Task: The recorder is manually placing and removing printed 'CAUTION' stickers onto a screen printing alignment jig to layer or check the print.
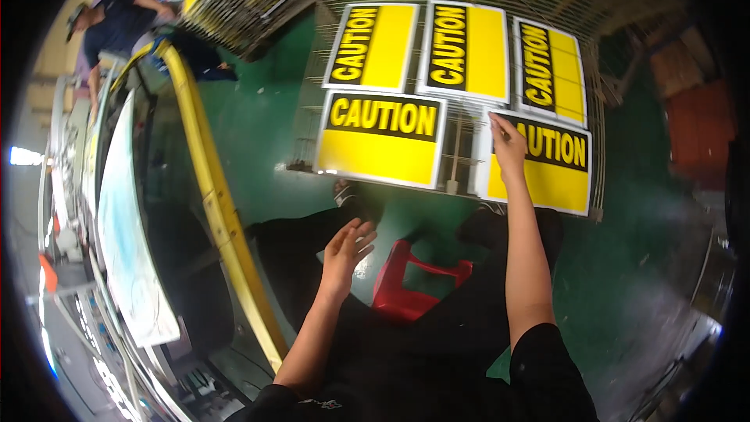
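Observation:
Several yellow-and-black printed signs with white borders lie flat on a wire rack (465, 148). In the back row are a left sign (391, 47), a middle sign (486, 55) and a right sign (566, 70). Nearer me lie a front left sign (379, 158) and a front right sign (547, 187). My right hand (509, 144) reaches over the front right sign, its fingers pinched at that sign's upper left corner and covering part of the black band. Short of the rack, my left hand (346, 254) hangs in the air, fingers apart, holding nothing.
A red plastic stool (406, 297) stands between my legs on the green floor. To the left runs a yellow metal beam (207, 172) beside a machine with a pale panel (129, 242). Another person (121, 27) works at the far left, near a second stack of racks (242, 12).

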A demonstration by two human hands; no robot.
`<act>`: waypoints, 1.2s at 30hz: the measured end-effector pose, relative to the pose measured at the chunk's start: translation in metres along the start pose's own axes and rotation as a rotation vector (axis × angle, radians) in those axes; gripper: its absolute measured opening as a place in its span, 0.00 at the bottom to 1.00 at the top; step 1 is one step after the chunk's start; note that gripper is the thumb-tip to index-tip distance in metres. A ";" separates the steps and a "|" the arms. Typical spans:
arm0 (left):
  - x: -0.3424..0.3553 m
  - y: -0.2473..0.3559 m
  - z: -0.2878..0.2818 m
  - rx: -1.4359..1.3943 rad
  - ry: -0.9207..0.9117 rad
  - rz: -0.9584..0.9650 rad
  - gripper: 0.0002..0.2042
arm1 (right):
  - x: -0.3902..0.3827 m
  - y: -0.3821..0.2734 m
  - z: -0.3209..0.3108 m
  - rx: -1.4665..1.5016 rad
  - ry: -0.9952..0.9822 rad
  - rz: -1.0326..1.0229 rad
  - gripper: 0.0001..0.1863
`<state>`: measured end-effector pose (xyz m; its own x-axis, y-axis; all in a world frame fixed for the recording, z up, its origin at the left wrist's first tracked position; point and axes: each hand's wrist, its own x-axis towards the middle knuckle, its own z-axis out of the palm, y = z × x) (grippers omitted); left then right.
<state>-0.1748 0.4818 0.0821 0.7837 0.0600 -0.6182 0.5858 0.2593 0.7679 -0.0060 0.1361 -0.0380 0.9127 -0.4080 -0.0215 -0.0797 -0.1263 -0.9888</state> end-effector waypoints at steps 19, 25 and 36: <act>-0.108 0.036 -0.100 1.151 -0.229 0.260 0.21 | -0.134 -0.054 -0.096 -0.870 0.141 -0.456 0.15; -0.094 0.016 -0.098 1.158 -0.247 0.228 0.22 | -0.159 -0.062 -0.087 -1.186 -0.067 -0.422 0.11; -0.092 0.019 -0.106 1.193 -0.152 0.203 0.19 | -0.140 -0.054 -0.076 -1.120 -0.170 -0.414 0.12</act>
<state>-0.2579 0.5831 0.1359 0.8525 -0.1376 -0.5042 0.2091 -0.7943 0.5703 -0.1602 0.1312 0.0301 0.9857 -0.0374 0.1642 0.0050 -0.9681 -0.2506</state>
